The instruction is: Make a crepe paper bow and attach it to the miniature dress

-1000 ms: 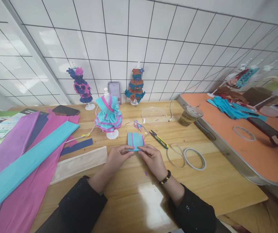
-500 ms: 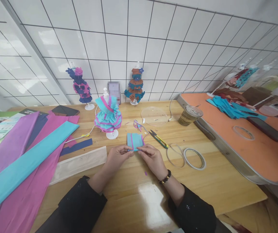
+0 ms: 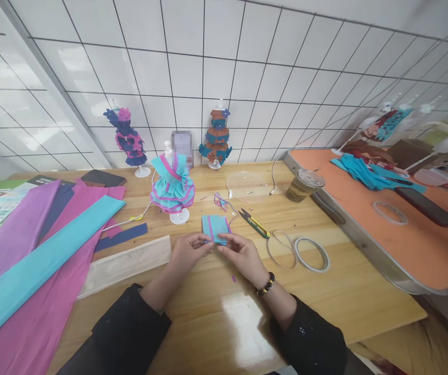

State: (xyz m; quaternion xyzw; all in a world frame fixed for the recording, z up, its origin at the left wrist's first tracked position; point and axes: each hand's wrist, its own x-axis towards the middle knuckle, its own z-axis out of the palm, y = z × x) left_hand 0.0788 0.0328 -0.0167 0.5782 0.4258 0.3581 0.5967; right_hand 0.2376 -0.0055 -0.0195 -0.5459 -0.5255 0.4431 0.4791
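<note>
A small turquoise piece of crepe paper [image 3: 216, 225] with purple stripes lies in front of me, its near edge folded. My left hand [image 3: 190, 252] pinches the left end of that edge between thumb and fingers. Close beside it, my right hand [image 3: 241, 254] grips the same edge nearer the middle, a beaded bracelet on its wrist. Just beyond the piece stands a mini dress form [image 3: 173, 185] in a ruffled turquoise and purple dress. Yellow-handled thread snips [image 3: 255, 224] rest to the right of the piece, blades pointing away.
Rolls of tape [image 3: 312, 254] sit right of my hands, with a cup of liquid [image 3: 305, 185] farther back. Long coloured paper sheets [image 3: 48, 255] and a cream strip [image 3: 126, 265] cover the left. Two dressed forms stand by the tiled wall. An orange-topped table [image 3: 415, 250] adjoins on the right.
My right hand's fingertips have slid slightly left along the near edge, closer to my left hand. The folded edge looks lifted a little. The whole view has shifted slightly.
</note>
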